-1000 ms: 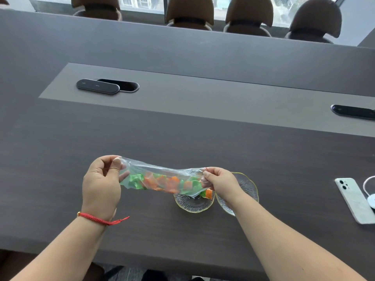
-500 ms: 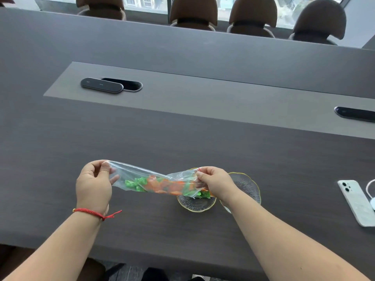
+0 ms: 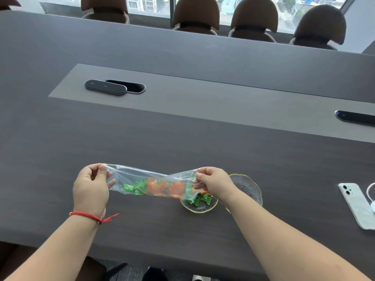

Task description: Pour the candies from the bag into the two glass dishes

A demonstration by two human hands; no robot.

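Observation:
A clear plastic bag point(image 3: 142, 177) with green and orange candies point(image 3: 158, 187) stretches sideways between my hands above the table. My left hand point(image 3: 91, 187) pinches its left end. My right hand point(image 3: 213, 182) grips the right end, which hangs over the left glass dish point(image 3: 199, 207). Several green candies point(image 3: 199, 199) and an orange one lie in that dish. The second glass dish point(image 3: 248, 187), gold-rimmed, sits just right of it, partly hidden by my right wrist; I see no candy in it.
A white phone point(image 3: 357, 203) and a white cable lie at the right edge. A dark flat remote point(image 3: 105, 87) rests beside an oval cable port farther back; another dark device point(image 3: 355, 117) is at the far right. Brown chairs line the far side.
The bag's right end has tipped down over the left dish and candies have dropped into it. My left hand has lifted its end slightly.

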